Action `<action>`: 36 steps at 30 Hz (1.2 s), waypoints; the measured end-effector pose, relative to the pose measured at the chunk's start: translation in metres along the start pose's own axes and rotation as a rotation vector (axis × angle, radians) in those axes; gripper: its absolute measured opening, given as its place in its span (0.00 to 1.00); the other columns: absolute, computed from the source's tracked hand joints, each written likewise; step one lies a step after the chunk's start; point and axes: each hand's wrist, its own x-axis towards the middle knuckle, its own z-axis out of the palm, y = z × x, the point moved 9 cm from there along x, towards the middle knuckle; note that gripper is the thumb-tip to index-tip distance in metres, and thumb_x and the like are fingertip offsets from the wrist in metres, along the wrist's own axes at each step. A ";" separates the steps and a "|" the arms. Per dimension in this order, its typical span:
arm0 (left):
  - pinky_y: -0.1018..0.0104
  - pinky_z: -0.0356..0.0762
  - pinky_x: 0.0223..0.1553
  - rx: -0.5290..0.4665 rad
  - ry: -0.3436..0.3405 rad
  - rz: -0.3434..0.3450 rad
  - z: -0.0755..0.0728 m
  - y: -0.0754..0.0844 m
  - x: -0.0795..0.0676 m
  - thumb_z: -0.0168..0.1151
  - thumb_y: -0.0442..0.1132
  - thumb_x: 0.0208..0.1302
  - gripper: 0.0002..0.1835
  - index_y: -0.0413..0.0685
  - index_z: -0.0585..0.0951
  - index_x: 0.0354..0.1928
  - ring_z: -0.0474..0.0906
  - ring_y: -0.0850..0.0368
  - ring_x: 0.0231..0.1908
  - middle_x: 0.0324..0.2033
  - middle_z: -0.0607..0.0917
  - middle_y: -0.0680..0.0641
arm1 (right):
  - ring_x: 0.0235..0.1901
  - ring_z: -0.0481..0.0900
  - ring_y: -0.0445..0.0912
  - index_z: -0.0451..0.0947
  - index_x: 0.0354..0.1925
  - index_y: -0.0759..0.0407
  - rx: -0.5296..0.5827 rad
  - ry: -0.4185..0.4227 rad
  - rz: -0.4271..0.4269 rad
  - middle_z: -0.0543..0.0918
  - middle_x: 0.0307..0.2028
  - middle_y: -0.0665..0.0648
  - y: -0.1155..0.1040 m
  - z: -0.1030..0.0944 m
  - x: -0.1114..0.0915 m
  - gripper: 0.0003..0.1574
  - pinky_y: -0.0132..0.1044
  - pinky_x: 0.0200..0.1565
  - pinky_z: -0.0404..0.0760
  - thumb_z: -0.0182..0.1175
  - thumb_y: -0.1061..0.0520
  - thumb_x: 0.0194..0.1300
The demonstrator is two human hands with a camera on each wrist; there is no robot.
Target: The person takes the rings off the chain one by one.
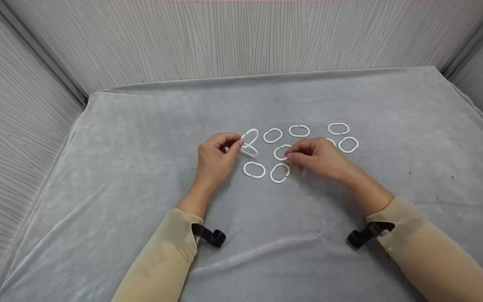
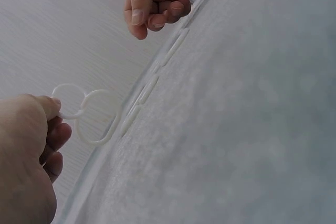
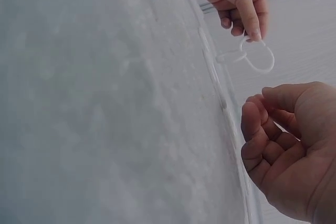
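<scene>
My left hand (image 1: pixel 217 158) pinches a white oval link (image 2: pixel 68 84) between thumb and fingertips, above the cloth. A second white link (image 2: pixel 98 143) hangs hooked through it. Both links show again in the right wrist view, dangling under the left fingertips. To the right, my right hand (image 1: pixel 323 157) has loosely bent fingers and a bare gap by the thumb, holding nothing. In the head view its fingertips overlap the edge of a loose link (image 1: pixel 274 153). Two more links, one at left (image 1: pixel 255 162) and one at right (image 1: pixel 271 173), lie nearer to me.
Farther back on the grey cloth (image 1: pixel 141 176) lie several more split oval links (image 1: pixel 299 126), with a pair at right (image 1: pixel 338 134). Another is partly hidden behind the right hand. Pale wood-grain panels (image 1: pixel 241 37) stand around the table.
</scene>
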 end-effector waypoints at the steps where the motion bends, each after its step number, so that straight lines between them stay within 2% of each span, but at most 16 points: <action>1: 0.70 0.74 0.35 0.000 -0.011 0.001 0.001 0.001 0.001 0.74 0.33 0.66 0.03 0.42 0.91 0.40 0.80 0.58 0.32 0.33 0.89 0.50 | 0.27 0.81 0.41 0.88 0.45 0.67 0.018 0.009 -0.003 0.87 0.31 0.55 -0.001 -0.001 0.000 0.10 0.29 0.31 0.79 0.66 0.61 0.73; 6: 0.70 0.75 0.36 0.009 -0.070 -0.006 0.002 0.006 0.001 0.74 0.34 0.67 0.04 0.41 0.91 0.41 0.80 0.59 0.33 0.33 0.89 0.50 | 0.26 0.81 0.42 0.88 0.46 0.70 0.086 0.037 -0.009 0.84 0.29 0.57 -0.008 -0.001 0.002 0.11 0.29 0.31 0.77 0.66 0.61 0.74; 11: 0.70 0.75 0.36 -0.011 -0.109 -0.008 0.006 0.011 0.002 0.74 0.34 0.67 0.03 0.42 0.91 0.40 0.80 0.59 0.33 0.33 0.89 0.50 | 0.29 0.82 0.42 0.87 0.48 0.71 0.121 0.073 -0.042 0.86 0.32 0.58 -0.017 -0.002 0.004 0.12 0.29 0.33 0.78 0.67 0.61 0.74; 18: 0.69 0.74 0.35 -0.083 -0.202 -0.018 0.018 0.023 0.000 0.73 0.34 0.68 0.04 0.40 0.91 0.41 0.79 0.60 0.32 0.33 0.89 0.51 | 0.35 0.87 0.45 0.86 0.51 0.72 0.187 0.148 -0.092 0.88 0.40 0.60 -0.027 -0.005 0.008 0.14 0.38 0.43 0.86 0.68 0.65 0.71; 25: 0.68 0.74 0.35 -0.128 -0.289 0.007 0.027 0.036 -0.003 0.73 0.34 0.69 0.05 0.39 0.90 0.43 0.78 0.58 0.31 0.34 0.89 0.51 | 0.41 0.86 0.43 0.85 0.54 0.71 0.217 0.175 -0.132 0.89 0.47 0.63 -0.033 -0.003 0.008 0.17 0.31 0.46 0.84 0.72 0.65 0.68; 30: 0.68 0.74 0.34 -0.133 -0.310 0.013 0.029 0.038 -0.004 0.73 0.34 0.69 0.06 0.39 0.90 0.43 0.78 0.58 0.31 0.33 0.89 0.51 | 0.40 0.85 0.42 0.86 0.52 0.71 0.232 0.145 -0.169 0.88 0.44 0.63 -0.034 0.003 0.008 0.15 0.30 0.45 0.83 0.71 0.67 0.67; 36: 0.68 0.74 0.34 -0.152 -0.318 -0.004 0.030 0.038 -0.004 0.73 0.33 0.68 0.04 0.41 0.91 0.42 0.78 0.58 0.31 0.33 0.90 0.50 | 0.36 0.85 0.42 0.88 0.48 0.70 0.252 0.140 -0.175 0.87 0.39 0.61 -0.033 0.004 0.005 0.11 0.31 0.41 0.83 0.71 0.67 0.68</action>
